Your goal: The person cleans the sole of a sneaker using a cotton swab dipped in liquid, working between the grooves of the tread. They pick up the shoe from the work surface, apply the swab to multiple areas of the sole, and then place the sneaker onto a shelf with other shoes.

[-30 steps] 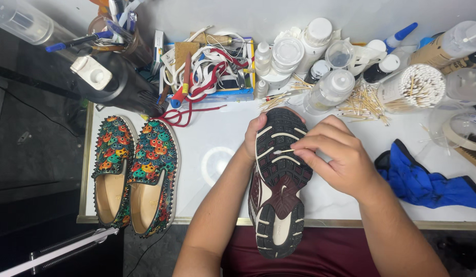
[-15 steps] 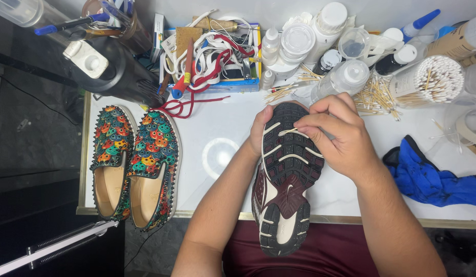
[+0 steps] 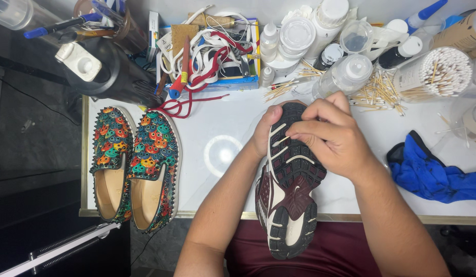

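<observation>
A maroon and black sneaker [image 3: 289, 200] lies sole-up over the table's front edge, toe pointing away from me. My left hand [image 3: 263, 131] grips the toe end from the left side. My right hand [image 3: 333, 136] rests over the front of the sole, its fingertips pinched on a thin wooden stick pressed into the tread grooves. Only a short pale tip of that stick shows under the fingers.
A pair of multicoloured spiked loafers [image 3: 138, 169] stands at the left. A blue cloth [image 3: 438, 172] lies at the right. Behind are bottles [image 3: 346, 74], a cup of cotton swabs [image 3: 435, 74], scattered sticks, a box of laces [image 3: 212, 56] and a black device [image 3: 112, 74].
My right hand has slid from the middle of the sole up toward the toe. The view has shifted slightly, so the sneaker and hands sit higher.
</observation>
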